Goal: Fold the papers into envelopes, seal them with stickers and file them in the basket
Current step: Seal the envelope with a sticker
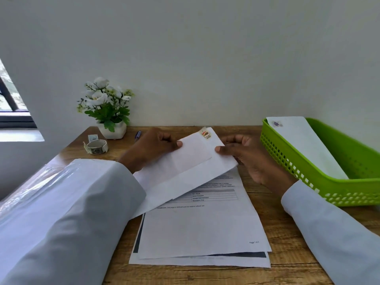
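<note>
tabletop (287, 254): carries paper stack (201, 229) at centre
basket (320, 179): right side, one sealed envelope inside
envelope (185, 171): held above the stack, long axis diagonal, stickered end pointing far-right toward the basket
left hand (152, 147): grip pinches upper edge
right hand (246, 157): grip pinches right end
sticker (206, 134): at the far corner; risk: it may lift and the flap spring open if pressed too lightly
</note>
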Tool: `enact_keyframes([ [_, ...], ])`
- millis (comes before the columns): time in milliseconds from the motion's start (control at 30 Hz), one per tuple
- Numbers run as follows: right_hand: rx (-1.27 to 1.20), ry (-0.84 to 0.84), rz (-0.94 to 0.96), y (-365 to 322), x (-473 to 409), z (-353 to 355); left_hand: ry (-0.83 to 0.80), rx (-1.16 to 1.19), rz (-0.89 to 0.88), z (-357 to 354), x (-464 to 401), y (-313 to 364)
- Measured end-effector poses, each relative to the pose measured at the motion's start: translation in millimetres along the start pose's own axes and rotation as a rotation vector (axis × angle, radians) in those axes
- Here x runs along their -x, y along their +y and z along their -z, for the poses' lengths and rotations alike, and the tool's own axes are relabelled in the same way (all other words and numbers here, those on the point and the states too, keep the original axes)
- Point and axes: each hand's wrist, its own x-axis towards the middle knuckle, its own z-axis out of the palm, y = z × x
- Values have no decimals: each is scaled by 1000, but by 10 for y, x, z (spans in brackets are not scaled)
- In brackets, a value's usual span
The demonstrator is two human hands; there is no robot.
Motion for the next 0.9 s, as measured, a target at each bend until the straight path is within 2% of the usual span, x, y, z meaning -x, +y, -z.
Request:
enact_keyframes([
  [67, 106, 59, 120, -24, -34, -33, -15, -56, -30, -33, 13, -30],
  [167, 219, 30, 223, -27, -109, -53, -55, -99, -75, -87, 42, -9],
  [267, 266, -26, 208, 10, -116, -58, -69, -98, -127, -123, 18, -16],
  [467, 214, 22, 194, 33, -136, -43, -119, -130, -137, -160, -53, -133],
  [700, 329, 14, 252, 26, -141, -2, -125, -159, -137, -188, -82, -153],
  [900, 336, 6, 193, 42, -152, 18, -113, -177, -175, -207, -77, -128],
])
